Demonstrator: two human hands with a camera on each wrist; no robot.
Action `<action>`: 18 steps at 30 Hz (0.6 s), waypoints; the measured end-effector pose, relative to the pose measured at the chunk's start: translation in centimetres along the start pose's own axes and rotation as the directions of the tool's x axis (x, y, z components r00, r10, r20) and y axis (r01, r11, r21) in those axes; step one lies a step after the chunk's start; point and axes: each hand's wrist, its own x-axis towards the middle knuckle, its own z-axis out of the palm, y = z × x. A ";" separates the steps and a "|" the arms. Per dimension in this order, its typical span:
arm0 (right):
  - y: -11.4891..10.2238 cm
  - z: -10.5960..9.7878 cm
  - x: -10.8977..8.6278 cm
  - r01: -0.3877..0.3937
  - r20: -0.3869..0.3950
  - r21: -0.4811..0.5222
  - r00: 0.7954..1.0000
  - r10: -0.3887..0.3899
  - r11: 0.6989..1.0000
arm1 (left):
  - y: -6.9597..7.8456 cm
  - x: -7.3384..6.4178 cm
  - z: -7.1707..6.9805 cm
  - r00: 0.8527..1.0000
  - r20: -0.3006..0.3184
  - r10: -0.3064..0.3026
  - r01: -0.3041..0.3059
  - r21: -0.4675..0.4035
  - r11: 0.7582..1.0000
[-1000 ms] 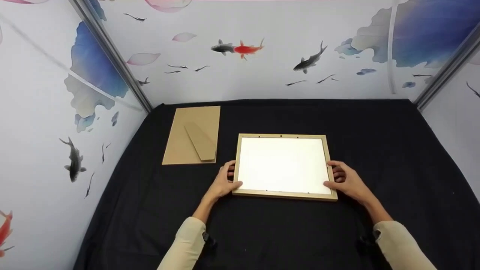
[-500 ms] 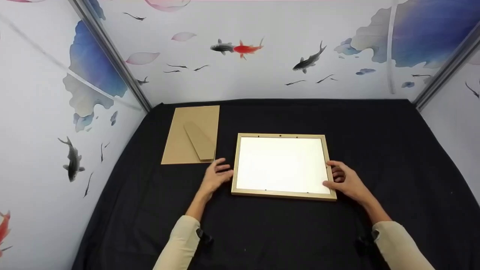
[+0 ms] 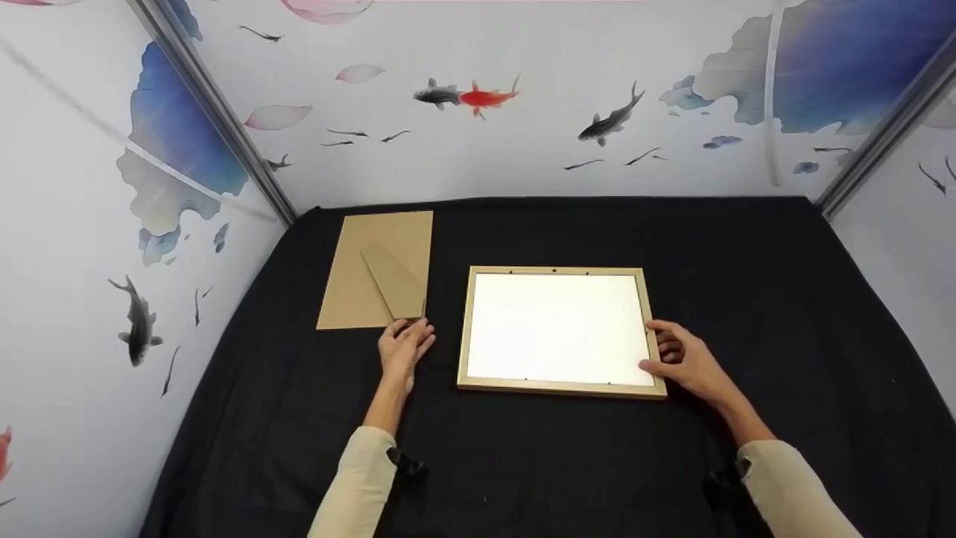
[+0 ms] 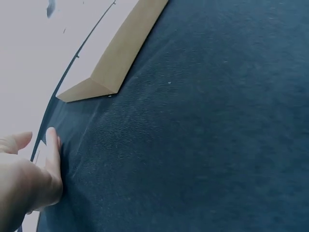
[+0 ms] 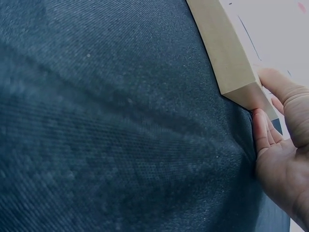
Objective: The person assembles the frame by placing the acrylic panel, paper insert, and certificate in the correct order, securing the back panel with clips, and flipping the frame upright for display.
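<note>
A wooden picture frame (image 3: 464, 336) lies back-up on the black cloth, a bright white sheet (image 3: 556, 329) filling it. My right hand (image 3: 691, 366) holds the frame's right side, thumb on top near the front corner and fingers along the outer edge; the right wrist view shows this corner of the frame (image 5: 231, 63) close up. Farther left is the brown backing board (image 3: 351, 276) with its easel stand (image 3: 396, 288) folded flat. At the board's near right corner is my left hand (image 3: 403, 350), its fingertips over the stand's wide end, thumb and forefinger apart in the left wrist view.
Black cloth (image 3: 560, 463) covers the table. White panels (image 3: 508, 157) printed with fish and leaves stand behind and at both sides, joined by metal posts (image 3: 216, 112). Dark wrist devices (image 3: 407, 465) sit at both cuffs.
My left hand has let go of the frame's left side and moved left to the backing board's near edge. The right hand keeps its hold; the frame stays in place.
</note>
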 end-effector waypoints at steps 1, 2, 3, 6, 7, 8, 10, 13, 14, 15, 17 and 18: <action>0.0 0.0 0.0 0.002 -0.003 -0.001 1.000 -0.002 1.000 | 0.1 0.2 0.0 1.000 -0.014 0.002 -0.002 -0.006 1.000; 0.1 0.0 0.0 0.001 -0.007 -0.002 1.000 -0.001 1.000 | 0.1 0.4 0.0 1.000 -0.031 0.002 -0.002 -0.010 1.000; 0.1 0.0 0.0 0.003 -0.010 -0.002 1.000 -0.003 1.000 | 0.2 0.6 0.0 0.999 -0.045 0.000 -0.001 -0.016 1.000; 0.1 0.0 0.0 -0.005 -0.011 0.002 1.000 0.005 1.000 | 0.4 1.3 -0.1 0.997 -0.080 -0.002 -0.001 -0.028 1.000; 0.1 -0.1 -0.1 -0.006 -0.010 0.002 1.000 0.006 1.000 | 0.4 1.5 -0.1 0.996 -0.088 -0.001 -0.002 -0.029 1.000; 0.1 -0.1 -0.1 -0.008 -0.009 0.003 1.000 0.009 1.000 | 0.4 1.6 -0.1 0.995 -0.095 0.000 -0.003 -0.029 1.000; 0.1 -0.1 -0.1 -0.013 -0.006 0.002 1.000 0.013 1.000 | 0.5 1.9 0.1 0.994 -0.107 0.002 -0.006 -0.030 1.000; 0.0 -0.2 -0.1 -0.007 -0.005 -0.002 1.000 0.007 1.000 | 0.6 2.3 0.4 0.992 -0.125 0.007 -0.012 -0.041 0.999; 0.0 -0.2 -0.1 -0.003 -0.006 -0.002 1.000 0.003 1.000 | 0.6 2.3 0.5 0.991 -0.130 0.006 -0.012 -0.048 0.999; 0.0 -0.1 -0.1 0.003 -0.007 -0.001 1.000 -0.003 1.000 | 0.6 2.4 0.6 0.991 -0.135 0.005 -0.012 -0.056 0.998; 0.0 -0.1 -0.2 0.017 -0.010 0.000 1.000 -0.017 1.000 | 0.6 2.5 0.7 0.990 -0.141 -0.003 -0.007 -0.069 0.998; 0.0 -0.1 -0.2 0.020 -0.014 0.003 1.000 -0.020 1.000 | 0.7 2.5 0.8 0.990 -0.141 -0.009 -0.001 -0.072 0.997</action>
